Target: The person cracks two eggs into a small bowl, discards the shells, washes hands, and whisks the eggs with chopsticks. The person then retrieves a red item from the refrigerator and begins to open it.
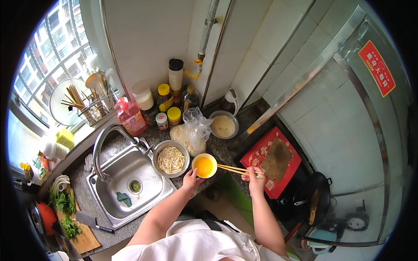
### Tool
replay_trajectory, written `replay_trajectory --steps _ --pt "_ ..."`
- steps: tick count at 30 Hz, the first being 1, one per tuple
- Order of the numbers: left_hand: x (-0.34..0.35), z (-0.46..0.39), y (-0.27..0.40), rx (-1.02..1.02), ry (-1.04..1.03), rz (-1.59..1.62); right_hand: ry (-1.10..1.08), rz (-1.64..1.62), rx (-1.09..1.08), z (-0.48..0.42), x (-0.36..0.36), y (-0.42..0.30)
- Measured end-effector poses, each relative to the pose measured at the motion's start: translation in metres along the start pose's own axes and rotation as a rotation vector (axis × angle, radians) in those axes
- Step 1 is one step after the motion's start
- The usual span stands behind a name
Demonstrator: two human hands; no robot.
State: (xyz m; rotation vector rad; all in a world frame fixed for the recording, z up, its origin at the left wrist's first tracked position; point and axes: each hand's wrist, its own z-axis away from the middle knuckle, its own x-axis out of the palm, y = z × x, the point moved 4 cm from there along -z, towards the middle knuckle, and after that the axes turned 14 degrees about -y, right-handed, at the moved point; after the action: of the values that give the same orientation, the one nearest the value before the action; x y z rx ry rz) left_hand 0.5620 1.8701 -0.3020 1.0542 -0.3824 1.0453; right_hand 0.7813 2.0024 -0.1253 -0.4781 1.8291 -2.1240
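My left hand (192, 180) grips the rim of a small white bowl (194, 162) from its lower left side. Inside it lies smooth yellow beaten egg (203, 166). A pair of wooden chopsticks (233, 168) is held in my right hand (255, 178), with the tips pointing left at the bowl's right rim. Just left of the bowl stands a metal basin (157, 151) of bean sprouts (170, 160). Behind the bowl is a clear plastic bag (195, 127) with pale contents I cannot make out.
A steel sink (143, 199) with a curved faucet (98, 150) lies left. A cleaver (86, 219) rests by greens on a cutting board (86, 239). Bottles and jars (165, 98) line the wall. At right are a red board (248, 156) and a black wok (321, 186).
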Motion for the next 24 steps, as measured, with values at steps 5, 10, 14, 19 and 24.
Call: replay_trajectory --steps 5,10,14,19,24 --pt "0.005 0.006 -0.004 0.01 0.057 -0.025 -0.108 0.009 -0.042 0.004 0.014 -0.001" --pt "0.002 0.032 -0.005 0.023 0.162 0.043 -0.059 -0.046 -0.031 0.013 0.006 0.008" --pt "-0.018 0.071 -0.007 0.12 0.217 0.095 -0.249 0.356 -0.329 0.027 0.043 -0.027" --pt "-0.065 0.135 -0.003 0.23 0.237 0.061 -0.442 1.066 -0.82 0.039 0.101 -0.01" --pt "-0.091 0.227 0.008 0.362 0.498 0.195 -0.572 1.517 -0.79 0.028 0.137 0.066"
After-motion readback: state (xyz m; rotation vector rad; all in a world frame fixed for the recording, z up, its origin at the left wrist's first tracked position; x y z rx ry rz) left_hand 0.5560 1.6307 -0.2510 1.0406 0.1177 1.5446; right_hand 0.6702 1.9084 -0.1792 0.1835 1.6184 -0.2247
